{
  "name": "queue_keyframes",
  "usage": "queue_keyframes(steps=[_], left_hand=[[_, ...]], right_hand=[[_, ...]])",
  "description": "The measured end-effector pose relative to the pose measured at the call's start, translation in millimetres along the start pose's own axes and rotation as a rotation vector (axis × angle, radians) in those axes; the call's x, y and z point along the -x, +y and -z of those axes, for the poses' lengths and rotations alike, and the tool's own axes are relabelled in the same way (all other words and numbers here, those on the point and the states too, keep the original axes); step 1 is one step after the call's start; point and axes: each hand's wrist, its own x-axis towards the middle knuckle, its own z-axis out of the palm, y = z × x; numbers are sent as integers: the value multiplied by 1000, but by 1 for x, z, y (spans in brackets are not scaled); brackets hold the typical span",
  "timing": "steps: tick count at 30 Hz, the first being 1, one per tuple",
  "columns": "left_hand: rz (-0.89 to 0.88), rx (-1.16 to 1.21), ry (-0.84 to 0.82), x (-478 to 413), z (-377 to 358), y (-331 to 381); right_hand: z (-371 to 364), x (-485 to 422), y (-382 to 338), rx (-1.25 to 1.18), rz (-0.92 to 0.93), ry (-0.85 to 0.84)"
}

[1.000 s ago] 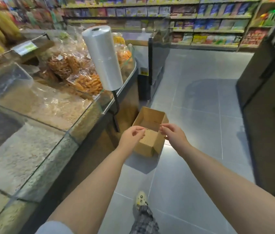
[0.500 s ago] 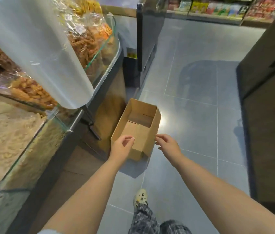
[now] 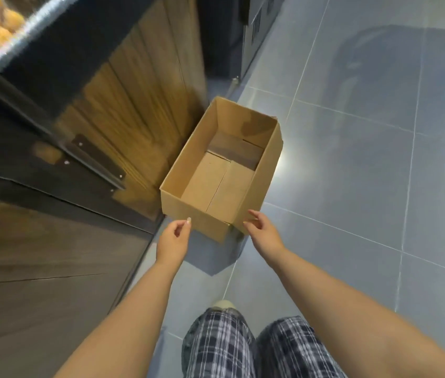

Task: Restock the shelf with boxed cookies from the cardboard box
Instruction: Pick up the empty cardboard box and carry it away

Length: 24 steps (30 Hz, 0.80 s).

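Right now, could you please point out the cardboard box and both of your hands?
cardboard box [image 3: 188, 210]: head view, on its near outer wall.
left hand [image 3: 173, 237]: head view, on the middle of the hand.
right hand [image 3: 265, 231]: head view, on the middle of the hand.

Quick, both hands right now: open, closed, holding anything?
Left hand: open, fingers loosely curled, empty, just short of the cardboard box.
Right hand: open, empty, fingers at the box's near corner; contact cannot be told.

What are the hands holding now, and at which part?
Nothing is plainly held. The left hand hovers just short of the near wall of the cardboard box; the right hand lies at its near right corner.
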Motion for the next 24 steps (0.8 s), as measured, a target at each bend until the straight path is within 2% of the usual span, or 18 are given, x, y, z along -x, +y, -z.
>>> queue_keyframes(steps=[7, 11, 15, 20, 24], left_hand=[[-80, -10, 55, -98, -78, -93], [-144, 22, 216, -135, -93, -117], [-150, -28, 273, -144, -94, -126], [-260, -85, 356, -159, -83, -128], [-225, -50, 277, -171, -88, -108]], right_hand=[[-44, -132, 83, -78, 83, 17], [-62, -176, 101, -79, 153, 111], [-64, -193, 107, -76, 121, 127], [-36, -187, 114, -162, 28, 136], [17, -175, 124, -91, 19, 159]])
